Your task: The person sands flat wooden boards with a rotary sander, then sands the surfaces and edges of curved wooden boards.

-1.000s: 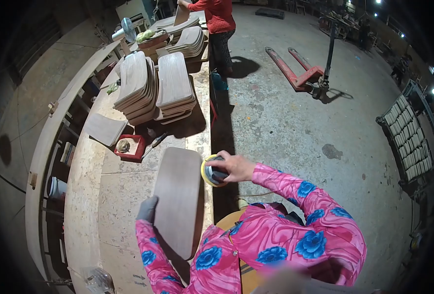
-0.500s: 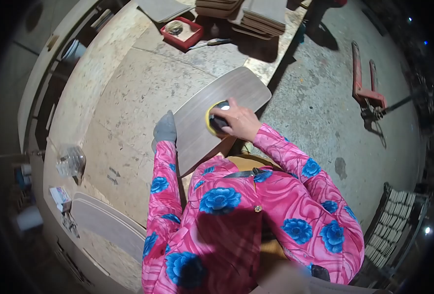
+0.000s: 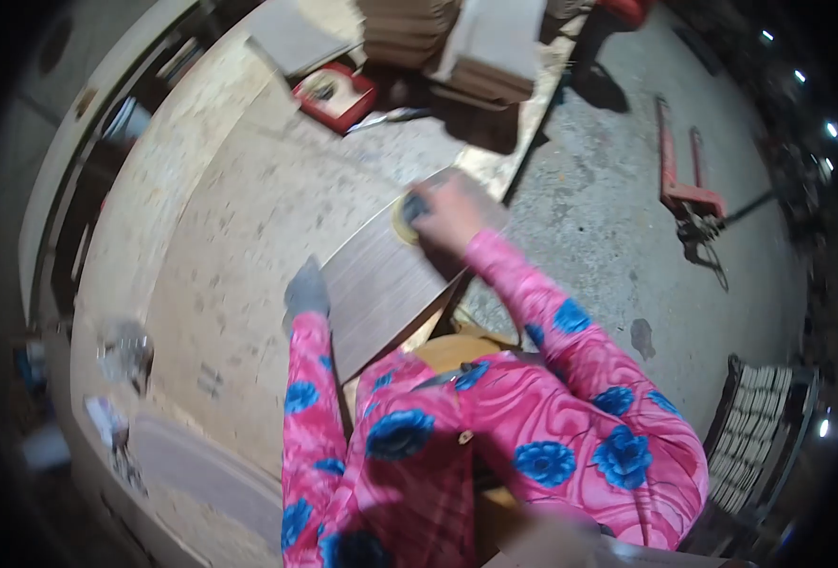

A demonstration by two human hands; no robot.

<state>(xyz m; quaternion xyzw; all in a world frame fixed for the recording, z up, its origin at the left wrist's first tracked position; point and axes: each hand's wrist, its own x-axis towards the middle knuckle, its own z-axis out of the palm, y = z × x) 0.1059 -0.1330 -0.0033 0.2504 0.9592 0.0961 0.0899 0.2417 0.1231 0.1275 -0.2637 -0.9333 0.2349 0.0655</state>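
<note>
A wood-grain panel (image 3: 367, 289) with a curved edge lies at a slant in front of my body, over the bench's near edge. My left hand (image 3: 307, 292), in a grey glove, is closed at the panel's left edge; its thumb is hidden. My bare right hand (image 3: 452, 218) grips a round sanding pad (image 3: 404, 222) with a dark top and a yellow rim. The pad sits on the panel's face near its far edge. Motion blurs this hand a little.
A red tray (image 3: 348, 114) and stacked panels (image 3: 405, 38) stand at the bench's far end. A clear plastic container (image 3: 124, 350) and a large curved panel (image 3: 201, 464) are at the left. A red pallet jack (image 3: 692, 194) stands on the floor at right.
My right hand has slid the sanding pad across the panel toward its far edge. My left hand stays at the panel's left edge. The camera view has shifted slightly.
</note>
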